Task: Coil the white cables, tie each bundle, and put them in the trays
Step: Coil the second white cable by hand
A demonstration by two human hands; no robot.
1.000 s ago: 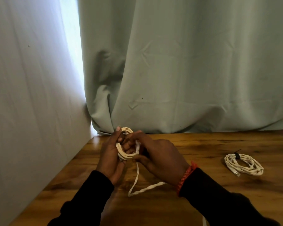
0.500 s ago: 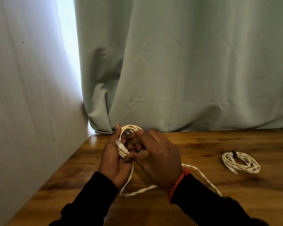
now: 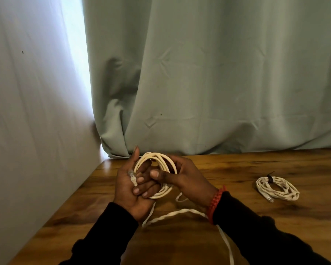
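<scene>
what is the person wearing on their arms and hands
Both arms are in long black sleeves that reach the wrists: the left sleeve and the right sleeve. A red-orange braided bracelet sits at the right wrist, just above the cuff. The left hand and the right hand are bare: no gloves. No rings or watch show.

A pale green curtain [image 3: 218,73] hangs behind the wooden counter [image 3: 256,226]; a white wall [image 3: 27,111] stands left.
</scene>
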